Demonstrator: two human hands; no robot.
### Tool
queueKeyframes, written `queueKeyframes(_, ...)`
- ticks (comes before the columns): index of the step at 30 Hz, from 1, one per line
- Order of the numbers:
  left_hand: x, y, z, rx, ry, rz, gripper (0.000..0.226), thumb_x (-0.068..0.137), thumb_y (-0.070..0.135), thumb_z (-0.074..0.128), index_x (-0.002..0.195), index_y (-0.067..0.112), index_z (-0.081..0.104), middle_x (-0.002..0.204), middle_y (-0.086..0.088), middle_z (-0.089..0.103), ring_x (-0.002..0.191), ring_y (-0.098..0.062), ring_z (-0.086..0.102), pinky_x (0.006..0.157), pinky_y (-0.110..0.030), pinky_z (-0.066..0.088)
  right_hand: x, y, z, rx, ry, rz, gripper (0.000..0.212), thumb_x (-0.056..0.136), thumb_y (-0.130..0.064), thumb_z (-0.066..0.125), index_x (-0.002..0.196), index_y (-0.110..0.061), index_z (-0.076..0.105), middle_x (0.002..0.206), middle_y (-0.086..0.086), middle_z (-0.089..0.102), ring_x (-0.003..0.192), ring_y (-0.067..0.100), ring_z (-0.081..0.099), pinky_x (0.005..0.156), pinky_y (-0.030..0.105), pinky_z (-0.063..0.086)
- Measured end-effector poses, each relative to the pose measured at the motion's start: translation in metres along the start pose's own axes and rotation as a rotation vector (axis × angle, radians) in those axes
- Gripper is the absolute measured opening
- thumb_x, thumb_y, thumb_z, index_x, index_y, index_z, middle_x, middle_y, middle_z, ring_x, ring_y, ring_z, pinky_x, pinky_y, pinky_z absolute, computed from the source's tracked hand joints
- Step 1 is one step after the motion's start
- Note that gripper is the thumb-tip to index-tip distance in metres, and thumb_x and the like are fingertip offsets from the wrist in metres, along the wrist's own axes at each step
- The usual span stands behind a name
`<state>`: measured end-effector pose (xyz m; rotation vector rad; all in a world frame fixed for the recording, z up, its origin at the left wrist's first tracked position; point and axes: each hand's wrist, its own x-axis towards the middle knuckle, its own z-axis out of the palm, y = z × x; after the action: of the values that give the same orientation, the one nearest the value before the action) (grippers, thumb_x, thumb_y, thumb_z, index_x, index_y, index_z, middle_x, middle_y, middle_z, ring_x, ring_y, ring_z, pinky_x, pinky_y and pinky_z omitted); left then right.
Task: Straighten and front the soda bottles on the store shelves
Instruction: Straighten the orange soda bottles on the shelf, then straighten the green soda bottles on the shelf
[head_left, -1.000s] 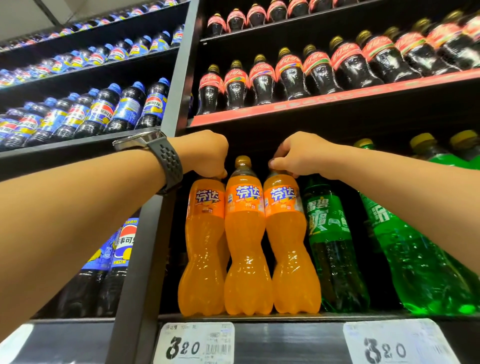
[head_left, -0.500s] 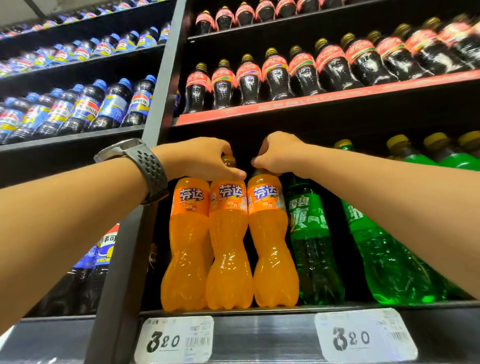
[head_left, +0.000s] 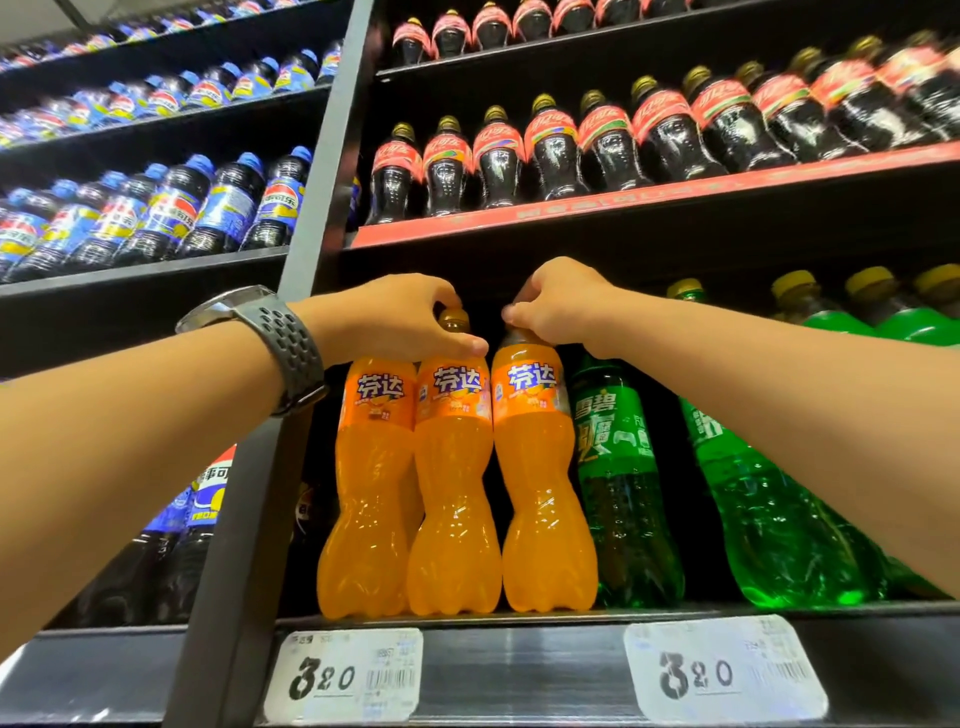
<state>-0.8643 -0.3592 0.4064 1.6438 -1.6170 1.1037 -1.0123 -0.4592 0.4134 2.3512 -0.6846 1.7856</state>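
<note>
Three orange soda bottles stand side by side at the shelf front, labels facing out: left (head_left: 371, 493), middle (head_left: 452, 509), right (head_left: 540, 493). My left hand (head_left: 395, 322), with a watch on its wrist, curls over the tops of the left and middle bottles. Its thumb lies across the middle bottle's shoulder and its fingers are at the middle cap. The left bottle's cap is hidden under the hand. My right hand (head_left: 556, 306) grips the cap and neck of the right orange bottle.
Green soda bottles (head_left: 623, 493) fill the shelf to the right, under my right arm. Cola bottles (head_left: 498, 156) line the red-edged shelf (head_left: 623, 202) above. Blue-labelled cola bottles (head_left: 176, 208) fill the bay left of the grey upright (head_left: 311, 208). Price tags (head_left: 343, 675) hang on the shelf edge (head_left: 519, 670).
My left hand has slid right from the left bottle's top, and its thumb now crosses the middle bottle. The three orange bottles stand closer together. My right hand keeps its grip.
</note>
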Motion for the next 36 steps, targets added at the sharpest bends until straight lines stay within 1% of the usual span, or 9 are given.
queueKeyframes(8,0.005,0.019,-0.004,-0.069,0.18,0.034,0.058,0.086,0.055,0.059,0.131,0.019,0.055,0.125,0.0,0.061,0.109,-0.016,0.058,0.092,-0.032,0.048,0.001,-0.005,-0.024,-0.171,-0.04,-0.023,0.042,0.087,-0.049,0.06,0.1,-0.009,0.066,0.087,0.007,0.072,0.079,0.021,0.07,0.073,0.031,0.056)
queueKeyframes(11,0.015,0.045,-0.001,-0.067,0.227,0.1,0.042,0.091,0.047,0.054,0.124,0.022,0.06,0.119,0.002,0.064,0.107,-0.016,0.058,0.092,-0.035,0.048,-0.003,-0.005,-0.056,-0.385,0.031,-0.144,0.04,0.091,-0.045,0.054,0.101,-0.01,0.069,0.096,0.009,0.07,0.092,0.025,0.064,0.074,0.03,0.049)
queueKeyframes(14,0.024,0.07,0.007,-0.027,0.191,0.151,0.036,0.093,0.042,0.051,0.123,0.024,0.061,0.122,0.001,0.064,0.111,-0.019,0.056,0.092,-0.033,0.044,-0.011,0.005,-0.088,-0.562,0.017,-0.222,0.032,0.091,-0.039,0.054,0.106,-0.015,0.07,0.107,0.007,0.066,0.101,0.027,0.058,0.071,0.028,0.04)
queueKeyframes(19,0.04,0.103,0.024,0.117,0.08,0.159,0.039,0.097,0.04,0.044,0.126,0.017,0.057,0.125,-0.008,0.061,0.114,-0.027,0.054,0.092,-0.033,0.044,-0.025,0.031,-0.116,-0.774,-0.121,-0.178,0.038,0.089,-0.048,0.054,0.102,-0.016,0.07,0.101,0.006,0.067,0.096,0.026,0.059,0.077,0.032,0.046)
queueKeyframes(25,0.052,0.128,0.038,0.178,-0.092,0.068,0.039,0.098,0.031,0.043,0.126,0.009,0.057,0.124,-0.013,0.061,0.113,-0.03,0.056,0.094,-0.038,0.047,-0.032,0.038,-0.119,-0.696,-0.18,-0.068,0.037,0.098,-0.027,0.041,0.121,-0.007,0.061,0.121,0.013,0.062,0.113,0.031,0.055,0.088,0.032,0.043)
queueKeyframes(27,0.053,0.131,0.039,0.174,-0.094,0.038,0.032,0.095,0.023,0.045,0.116,0.006,0.062,0.115,-0.014,0.064,0.104,-0.03,0.06,0.087,-0.038,0.05,-0.03,0.042,-0.118,-0.673,-0.224,-0.027,0.035,0.095,-0.017,0.04,0.116,-0.004,0.064,0.113,0.015,0.066,0.105,0.032,0.061,0.086,0.033,0.05)
queueKeyframes(29,0.053,0.133,0.04,0.14,-0.057,0.003,0.025,0.092,0.02,0.048,0.102,0.004,0.064,0.104,-0.013,0.065,0.092,-0.028,0.061,0.073,-0.034,0.049,-0.026,0.049,-0.118,-0.644,-0.269,-0.028,0.034,0.091,-0.014,0.042,0.111,-0.003,0.067,0.1,0.015,0.07,0.09,0.03,0.067,0.069,0.029,0.054)
queueKeyframes(32,0.055,0.134,0.041,0.083,-0.01,-0.03,0.024,0.092,0.021,0.051,0.098,0.002,0.065,0.099,-0.014,0.065,0.086,-0.028,0.059,0.066,-0.029,0.042,-0.019,0.056,-0.117,-0.548,-0.256,-0.009,0.029,0.091,-0.015,0.047,0.107,-0.003,0.068,0.083,0.011,0.069,0.059,0.021,0.059,0.044,0.017,0.041)
queueKeyframes(36,0.057,0.132,0.04,-0.028,0.016,-0.039,0.031,0.092,0.026,0.057,0.107,0.001,0.067,0.104,-0.015,0.067,0.096,-0.029,0.062,0.076,-0.035,0.05,-0.013,0.065,-0.115,-0.408,-0.213,0.006,0.029,0.09,-0.026,0.061,0.108,-0.004,0.067,0.074,0.008,0.063,0.053,0.018,0.051,0.051,0.023,0.043)
